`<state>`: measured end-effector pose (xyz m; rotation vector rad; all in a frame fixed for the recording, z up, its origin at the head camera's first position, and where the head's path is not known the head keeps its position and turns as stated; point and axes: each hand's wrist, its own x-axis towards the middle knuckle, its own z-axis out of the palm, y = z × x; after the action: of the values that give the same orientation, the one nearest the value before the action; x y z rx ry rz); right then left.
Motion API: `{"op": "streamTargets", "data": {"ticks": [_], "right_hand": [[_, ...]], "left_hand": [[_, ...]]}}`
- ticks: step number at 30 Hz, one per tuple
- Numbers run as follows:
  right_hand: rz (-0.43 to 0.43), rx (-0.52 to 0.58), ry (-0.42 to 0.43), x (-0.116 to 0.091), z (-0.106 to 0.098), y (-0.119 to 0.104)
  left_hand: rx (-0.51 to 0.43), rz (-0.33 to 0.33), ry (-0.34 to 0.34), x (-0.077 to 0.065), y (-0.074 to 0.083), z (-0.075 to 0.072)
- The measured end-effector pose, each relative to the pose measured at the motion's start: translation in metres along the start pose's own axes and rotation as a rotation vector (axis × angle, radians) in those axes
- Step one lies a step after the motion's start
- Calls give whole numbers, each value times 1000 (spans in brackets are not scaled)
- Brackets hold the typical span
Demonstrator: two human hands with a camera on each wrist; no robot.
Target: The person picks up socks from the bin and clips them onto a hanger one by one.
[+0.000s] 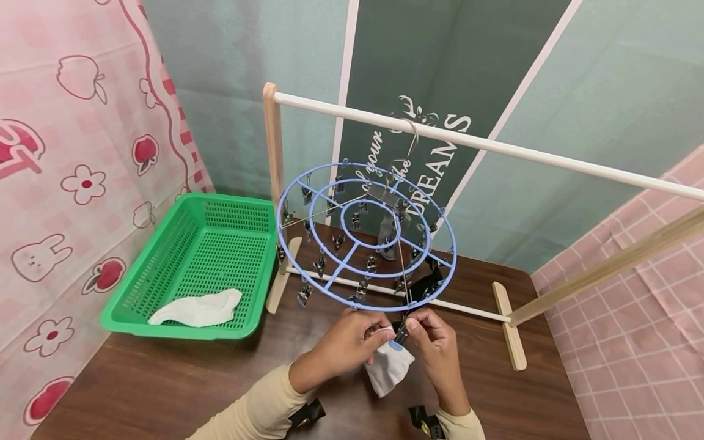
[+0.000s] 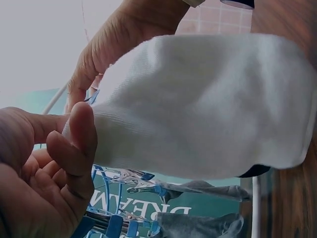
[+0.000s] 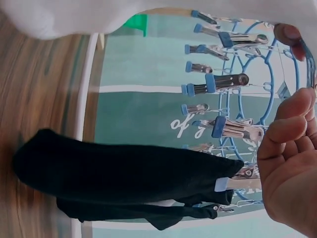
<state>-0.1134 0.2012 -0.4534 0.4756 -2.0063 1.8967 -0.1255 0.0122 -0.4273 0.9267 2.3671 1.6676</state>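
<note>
A white sock (image 1: 389, 370) hangs below both hands, close under the front rim of a round blue clip hanger (image 1: 324, 287). My left hand (image 1: 349, 343) pinches the sock's top edge between thumb and fingers. Beside it, my right hand (image 1: 438, 349) pinches a metal clip (image 1: 402, 335) with a blue tip, which overlaps the sock's edge. In the left wrist view, the sock (image 2: 198, 106) spreads wide, its edge at the left fingertips. From the right wrist, the right thumb and fingers (image 3: 290, 129) meet at the clip, with the sock (image 3: 74, 17) along the top.
A white rod (image 1: 341, 112) on wooden legs carries the hanger by its hook. Black socks (image 3: 124, 173) and grey socks (image 2: 200, 225) hang from other clips. On the left, a green basket (image 1: 189, 330) holds another white sock (image 1: 198, 308). Patterned curtains stand around the table.
</note>
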Motion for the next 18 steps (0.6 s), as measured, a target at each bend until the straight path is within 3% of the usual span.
{"op": "streamTargets", "data": {"ticks": [8,14,18], "right_hand": [[64,-158,10,-3,3,-3],[4,-274,13,-1,9,-11],[-65,-329,19,3,13,-26]], "left_hand": [[32,-4,-6,0,0,2],[160,23,-8,-2,-1,2],[267,54,-23,-11,3,-1]]}}
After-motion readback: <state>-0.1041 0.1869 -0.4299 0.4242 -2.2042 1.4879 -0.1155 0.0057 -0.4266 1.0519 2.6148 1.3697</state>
